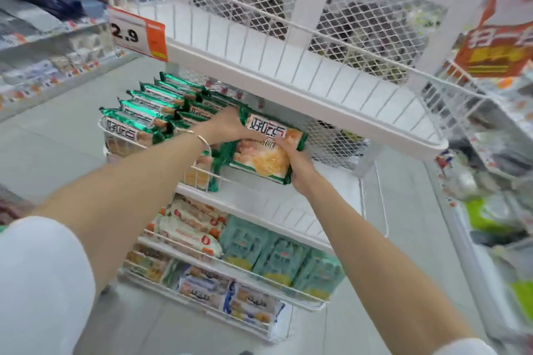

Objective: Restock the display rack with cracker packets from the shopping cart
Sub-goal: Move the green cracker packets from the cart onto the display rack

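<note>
A green cracker packet (264, 150) with a picture of golden crackers hangs tilted over the middle tier of the white wire display rack (288, 207). My left hand (227, 125) grips its upper left end. My right hand (297, 164) holds its lower right edge, thumb on the front. To the left, a row of several matching green packets (144, 118) stands on the same tier. The shopping cart is out of view.
The top tier (288, 72) of the rack holds nothing I can see, and a 2.9 price tag (135, 33) hangs on its left corner. Lower tiers carry pale and teal packets (277, 256). Store shelves flank both sides; an orange sign (496, 49) hangs at right.
</note>
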The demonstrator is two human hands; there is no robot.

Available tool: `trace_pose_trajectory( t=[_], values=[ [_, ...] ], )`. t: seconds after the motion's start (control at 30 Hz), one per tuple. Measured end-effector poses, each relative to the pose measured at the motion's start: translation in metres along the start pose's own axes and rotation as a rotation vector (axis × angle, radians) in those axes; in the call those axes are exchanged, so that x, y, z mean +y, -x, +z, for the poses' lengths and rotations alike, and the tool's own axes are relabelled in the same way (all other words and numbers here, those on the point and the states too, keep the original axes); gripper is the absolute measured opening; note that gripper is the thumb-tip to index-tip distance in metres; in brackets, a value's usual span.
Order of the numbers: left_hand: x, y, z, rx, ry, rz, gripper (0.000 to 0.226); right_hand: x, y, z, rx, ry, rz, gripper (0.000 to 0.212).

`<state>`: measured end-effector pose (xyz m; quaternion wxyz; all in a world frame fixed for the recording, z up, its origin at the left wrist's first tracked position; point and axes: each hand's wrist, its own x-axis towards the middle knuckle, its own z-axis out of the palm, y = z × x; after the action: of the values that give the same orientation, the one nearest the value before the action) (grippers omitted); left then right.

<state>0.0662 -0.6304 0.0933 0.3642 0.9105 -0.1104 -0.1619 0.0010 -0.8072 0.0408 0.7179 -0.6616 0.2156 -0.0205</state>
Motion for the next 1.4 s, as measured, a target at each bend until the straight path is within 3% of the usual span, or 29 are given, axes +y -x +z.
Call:
trace_pose_trajectory(
  t=[0.17,0.27,0.33,0.47,0.6,0.73,0.83,0.9,1.03,1.13,1.23,1.4],
  values=[
    [-0.015,-0.039,0.041,-0.009,-0.436,0.057,0.113,0.032,-0.026,-0.028,-0.117,0.185,0.023,0.115],
    [-0.034,-0.042,0.063,0.105,-0.667,0.091,0.106,0.053,-0.038,-0.031,-0.167,0.305,0.021,0.102],
    [-0.047,-0.047,0.070,0.151,-0.738,0.089,0.112,0.062,-0.044,-0.030,-0.166,0.359,-0.022,0.103],
    [-0.050,-0.059,0.065,-0.002,-0.880,0.026,0.136,0.073,-0.056,-0.021,-0.088,0.470,-0.014,0.101],
    [-0.038,-0.073,0.067,0.128,-1.006,0.009,0.122,0.070,-0.074,-0.007,-0.077,0.396,-0.055,0.087],
    [-0.047,-0.084,0.077,0.196,-0.976,-0.018,0.121,0.073,-0.083,-0.008,-0.138,0.595,-0.254,0.109],
    [-0.059,-0.087,0.074,0.177,-0.938,0.030,0.126,0.079,-0.083,-0.023,-0.070,1.130,-0.782,0.105],
    [-0.059,-0.089,0.075,0.143,-0.919,-0.003,0.127,0.080,-0.091,-0.026,-0.169,1.395,-0.944,0.094],
    [-0.051,-0.089,0.070,0.073,-0.869,-0.030,0.125,0.071,-0.096,-0.023,-0.263,1.524,-0.772,0.092],
    [-0.052,-0.068,0.040,0.092,-0.744,0.031,0.102,0.062,-0.085,-0.012,-0.215,1.549,-0.721,0.085],
    [-0.066,-0.030,0.004,0.229,-0.688,0.028,0.077,0.048,-0.069,0.014,-0.080,1.452,-0.730,0.070],
    [-0.137,0.039,-0.059,0.279,-0.653,-0.185,0.054,0.030,-0.035,0.104,-0.270,1.304,-0.875,0.054]
  ],
)
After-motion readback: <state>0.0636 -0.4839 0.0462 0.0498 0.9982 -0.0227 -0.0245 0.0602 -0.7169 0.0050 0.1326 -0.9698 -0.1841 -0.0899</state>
